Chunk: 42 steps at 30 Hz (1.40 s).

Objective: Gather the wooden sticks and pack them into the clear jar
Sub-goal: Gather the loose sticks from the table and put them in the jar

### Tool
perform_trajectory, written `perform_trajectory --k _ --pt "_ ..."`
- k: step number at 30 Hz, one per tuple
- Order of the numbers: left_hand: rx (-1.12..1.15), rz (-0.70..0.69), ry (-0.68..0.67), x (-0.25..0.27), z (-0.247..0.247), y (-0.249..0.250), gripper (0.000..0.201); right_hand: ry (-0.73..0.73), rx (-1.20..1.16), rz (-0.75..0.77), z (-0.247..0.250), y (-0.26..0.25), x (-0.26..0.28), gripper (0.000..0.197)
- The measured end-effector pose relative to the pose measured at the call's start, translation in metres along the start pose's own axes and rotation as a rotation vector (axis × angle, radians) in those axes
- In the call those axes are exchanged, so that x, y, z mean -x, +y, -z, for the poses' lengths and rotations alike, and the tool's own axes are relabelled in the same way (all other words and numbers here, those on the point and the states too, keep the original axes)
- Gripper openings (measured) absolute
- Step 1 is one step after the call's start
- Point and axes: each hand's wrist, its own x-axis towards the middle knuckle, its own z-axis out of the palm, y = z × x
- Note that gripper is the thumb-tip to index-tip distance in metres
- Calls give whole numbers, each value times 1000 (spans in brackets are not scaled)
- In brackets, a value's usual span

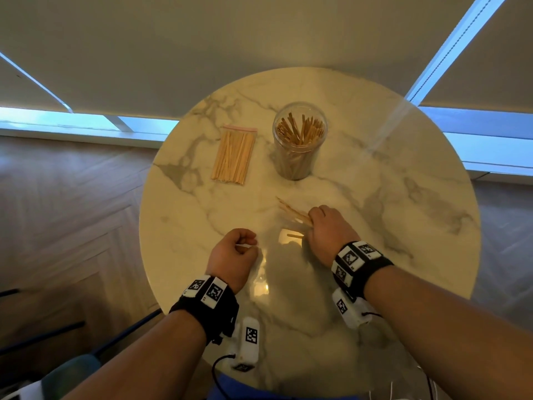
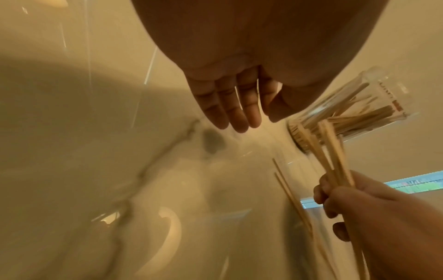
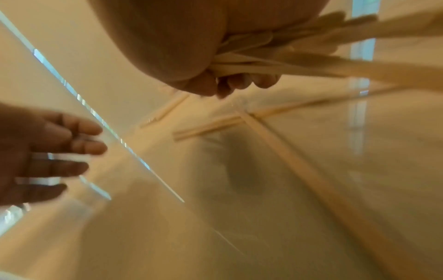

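Note:
The clear jar (image 1: pixel 300 151) stands upright at the back of the round marble table (image 1: pixel 389 232), with several wooden sticks inside; the left wrist view shows the jar (image 2: pixel 354 102) too. My right hand (image 1: pixel 314 223) grips a bundle of wooden sticks (image 1: pixel 292 210) low over the table, in front of the jar. The right wrist view shows its fingers (image 3: pixel 239 83) curled round the bundle (image 3: pixel 311 66). A few loose sticks (image 3: pixel 206 127) lie on the table under it, one loose stick (image 1: pixel 295 235) beside the hand. My left hand (image 1: pixel 248 243) hovers to the left, relaxed, holding nothing (image 2: pixel 239 106).
A clear zip bag full of wooden sticks (image 1: pixel 233 154) lies flat at the back left, beside the jar. The table's near edge is at my wrists. Wooden floor and window blinds surround the table.

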Motion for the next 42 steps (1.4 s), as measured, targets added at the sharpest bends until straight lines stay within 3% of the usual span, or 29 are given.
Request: perform_trajectory --k 4,7,13,16,20,26,32,36,42 --pt "89 -8 19 -3 1 17 8 77 -232 43 50 -8 10 8" --pt "252 7 -21 0 -2 48 11 194 -483 111 89 -15 17 12" --pt "824 292 -404 11 -17 121 48 354 -1379 259 166 -60 32 20" --pt "1021 330 -581 20 -19 151 62 357 -1590 399 189 -76 37 19" --pt "1150 368 -636 23 -17 178 63 328 -1635 517 200 -83 38 40" --pt "1175 404 -650 30 -18 185 46 282 -1464 601 202 -82 36 48" --pt "1237 363 -688 31 -16 192 32 273 -1429 625 188 -85 33 33" --pt "1278 366 -644 24 -13 192 30 261 -1406 617 184 -87 29 42" --pt "1275 335 -591 11 -10 186 35 244 -1347 531 172 -84 17 27"
